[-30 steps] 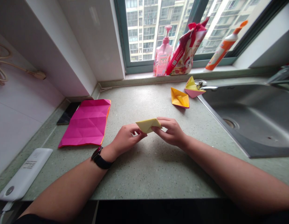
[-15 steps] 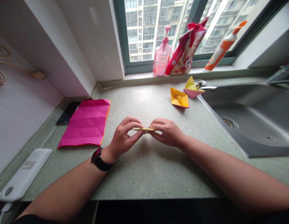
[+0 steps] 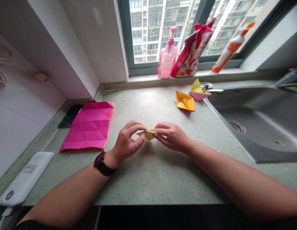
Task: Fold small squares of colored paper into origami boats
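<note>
A small folded piece of yellow paper [image 3: 150, 135] is held between my two hands, a little above the countertop. My left hand [image 3: 129, 139], with a black watch on its wrist, pinches the paper's left part between thumb and fingers. On the right part, my right hand [image 3: 171, 135] has its thumb and fingers closed, partly hiding the paper. Two folded paper boats stand beyond my hands: an orange-yellow boat [image 3: 185, 101] and a yellow and pink boat [image 3: 198, 91]. To the left lies a creased magenta sheet of paper [image 3: 88, 127] with an orange underside.
A steel sink [image 3: 254, 127] is set into the speckled counter [image 3: 163, 179] at right. A white power bank [image 3: 26, 177] with a cable lies at left; a dark flat object [image 3: 69, 116] sits under the magenta sheet. A pump bottle [image 3: 167, 59], bag [image 3: 193, 54] and orange-white bottle [image 3: 228, 52] line the windowsill.
The yellow paper has tilted, so more of its folded front face shows below its top edge. Both hands keep their grip and have barely shifted.
</note>
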Motion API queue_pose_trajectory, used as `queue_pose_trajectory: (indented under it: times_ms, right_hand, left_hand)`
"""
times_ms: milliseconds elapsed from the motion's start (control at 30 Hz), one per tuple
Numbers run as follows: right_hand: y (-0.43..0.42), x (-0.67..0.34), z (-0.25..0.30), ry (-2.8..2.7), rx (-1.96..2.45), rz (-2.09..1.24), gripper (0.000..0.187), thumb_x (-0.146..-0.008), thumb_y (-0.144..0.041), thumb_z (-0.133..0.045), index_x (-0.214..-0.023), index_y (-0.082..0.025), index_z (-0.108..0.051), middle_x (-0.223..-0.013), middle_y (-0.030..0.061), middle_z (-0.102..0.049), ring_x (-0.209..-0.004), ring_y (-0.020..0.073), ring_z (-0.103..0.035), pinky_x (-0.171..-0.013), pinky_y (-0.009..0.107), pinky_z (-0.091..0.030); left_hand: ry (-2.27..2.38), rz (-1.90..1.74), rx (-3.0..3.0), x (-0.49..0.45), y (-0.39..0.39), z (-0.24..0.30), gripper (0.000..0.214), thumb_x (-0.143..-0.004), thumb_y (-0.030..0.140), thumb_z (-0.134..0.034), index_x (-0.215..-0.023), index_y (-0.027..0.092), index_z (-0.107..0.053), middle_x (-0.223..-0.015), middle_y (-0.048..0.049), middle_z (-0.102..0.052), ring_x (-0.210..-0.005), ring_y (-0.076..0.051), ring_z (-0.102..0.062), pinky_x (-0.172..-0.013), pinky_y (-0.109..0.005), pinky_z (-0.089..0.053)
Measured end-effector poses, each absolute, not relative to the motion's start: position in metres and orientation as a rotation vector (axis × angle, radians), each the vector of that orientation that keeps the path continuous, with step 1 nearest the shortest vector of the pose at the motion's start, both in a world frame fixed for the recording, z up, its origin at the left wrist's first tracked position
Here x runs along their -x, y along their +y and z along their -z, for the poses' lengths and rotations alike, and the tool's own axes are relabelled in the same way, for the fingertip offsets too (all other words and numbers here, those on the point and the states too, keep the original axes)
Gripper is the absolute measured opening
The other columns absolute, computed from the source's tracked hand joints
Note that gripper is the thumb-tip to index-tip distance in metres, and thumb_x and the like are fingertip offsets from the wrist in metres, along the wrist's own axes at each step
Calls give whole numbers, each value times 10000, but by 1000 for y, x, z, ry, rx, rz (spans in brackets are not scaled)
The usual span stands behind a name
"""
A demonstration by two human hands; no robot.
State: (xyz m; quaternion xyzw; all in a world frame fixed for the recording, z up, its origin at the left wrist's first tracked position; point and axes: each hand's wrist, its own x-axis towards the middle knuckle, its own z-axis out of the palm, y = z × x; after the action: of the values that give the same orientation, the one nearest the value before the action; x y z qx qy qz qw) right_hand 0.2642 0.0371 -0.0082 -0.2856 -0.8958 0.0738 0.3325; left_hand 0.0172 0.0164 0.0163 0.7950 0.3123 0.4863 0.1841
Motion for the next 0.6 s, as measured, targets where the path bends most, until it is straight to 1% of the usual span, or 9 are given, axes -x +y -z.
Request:
queue_pose_trajectory:
  times_ms: [100, 200, 333, 400, 500, 600]
  right_hand:
    - [37, -264, 8, -2343, 755, -173, 278, -1121, -311, -548, -1218, -274, -806, -926, 44, -737, -795, 179, -647, -704, 322, -472]
    - [37, -264, 9, -2343, 759, -158, 307, -1134, -331, -527, -1257, -290, -805, -933, 43, -744, -798, 178, -653, -705, 323, -479]
    - [37, -264, 9, -2339, 765, -174, 349, -1149, -350, -489, -1308, -276, -791, -967, 55, -752, -833, 187, -678, -723, 332, -505]
    - [37, -264, 9, -2339, 762, -194, 355, -1153, -353, -485, -1333, -277, -781, -997, 61, -755, -862, 193, -692, -740, 340, -520]
    - [37, -264, 9, -2337, 755, -221, 347, -1151, -357, -498, -1365, -296, -765, -1032, 61, -758, -888, 198, -703, -756, 349, -536]
    - [37, -264, 10, -2333, 750, -254, 345, -1148, -371, -508, -1387, -314, -751, -1055, 58, -756, -904, 196, -706, -767, 352, -550]
  left_hand:
    - [892, -1358, -2226, -17, 18, -16, 89, -987, 127, -707, -1014, 211, -721, -995, -37, -730, -965, -189, -702, -884, -351, -576]
    - [885, -1347, -2215, -17, 18, -15, 55, -989, 172, -738, -1019, 212, -716, -990, -36, -729, -945, -187, -700, -861, -344, -574]
    - [902, -1367, -2212, -17, 18, -15, 86, -984, 130, -698, -988, 216, -701, -980, -28, -725, -946, -182, -696, -870, -343, -570]
    - [903, -1371, -2206, -17, 18, -16, 97, -969, 122, -709, -978, 217, -692, -979, -23, -725, -948, -181, -696, -875, -341, -570]
    - [877, -1356, -2196, -17, 18, -15, 97, -960, 163, -765, -1000, 219, -697, -997, -24, -729, -954, -180, -702, -880, -340, -575]
    - [834, -1336, -2200, -17, 18, -14, 86, -984, 170, -743, -1047, 224, -717, -1022, -33, -739, -966, -180, -712, -884, -345, -587]
